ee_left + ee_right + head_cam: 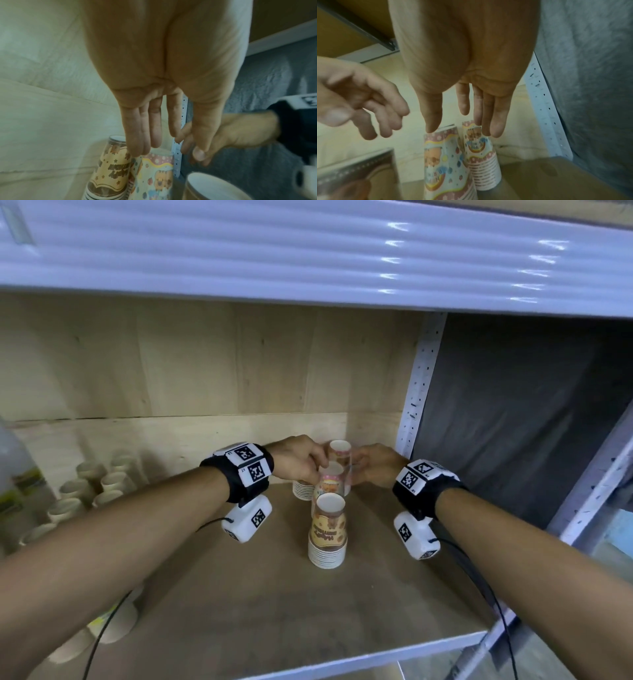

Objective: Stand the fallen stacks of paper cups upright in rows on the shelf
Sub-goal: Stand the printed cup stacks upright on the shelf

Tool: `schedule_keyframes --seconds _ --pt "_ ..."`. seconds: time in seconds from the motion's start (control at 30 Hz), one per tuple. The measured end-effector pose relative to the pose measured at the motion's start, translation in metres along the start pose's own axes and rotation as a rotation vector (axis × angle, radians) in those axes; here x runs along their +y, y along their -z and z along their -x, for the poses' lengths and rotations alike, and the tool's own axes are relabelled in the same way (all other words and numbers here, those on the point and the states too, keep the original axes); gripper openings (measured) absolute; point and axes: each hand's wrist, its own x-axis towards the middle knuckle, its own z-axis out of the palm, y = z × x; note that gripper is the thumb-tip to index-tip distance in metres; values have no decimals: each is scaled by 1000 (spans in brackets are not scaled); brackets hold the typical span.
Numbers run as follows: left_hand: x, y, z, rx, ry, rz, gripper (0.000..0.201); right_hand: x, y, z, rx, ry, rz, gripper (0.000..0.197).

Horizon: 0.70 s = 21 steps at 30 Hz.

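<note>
Several stacks of printed paper cups stand rim-down near the shelf's back right corner. A brown stack (328, 529) stands in front, a pastel stack (330, 484) behind it, and another pastel stack (340, 453) furthest back. One more stack (301, 491) is half hidden under my left hand (305, 462). My right hand (371, 465) is on the other side of the rear stacks. My left hand (154, 128) has straight fingers whose tips reach the tops of a brown stack (111, 169) and a pastel one (157, 175). My right hand (464, 105) touches two pastel stacks (443, 162) with straight fingers. Neither hand grips anything.
Plain beige cups (102, 484) stand in rows at the left, with a bottle (17, 474) beyond them. A perforated metal upright (418, 392) and grey cloth (513, 422) close the right side. The upper shelf (308, 251) hangs low overhead. The brown shelf board (239, 594) has bare room in front.
</note>
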Motion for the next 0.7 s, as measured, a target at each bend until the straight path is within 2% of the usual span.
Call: schedule_keyframes --seconds 0.07,0.2,0.33,0.47,0.57,0.7 --pt "2 -4 6 -33 4 5 41 10 -5 -6 -5 32 -38 52" --pt "6 -17 12 -91 8 -22 51 12 -11 -8 -11 88 -115 56" --pt "10 -32 15 -102 -19 -9 45 16 -18 -20 -16 125 -113 68" --pt "14 -42 19 -115 -43 55 35 4 -22 -23 -3 139 19 34" --pt "14 -47 19 -69 -19 88 37 0 -28 -28 33 131 109 33" --pt "13 -50 19 -51 9 97 40 -9 -34 -31 18 164 182 8"
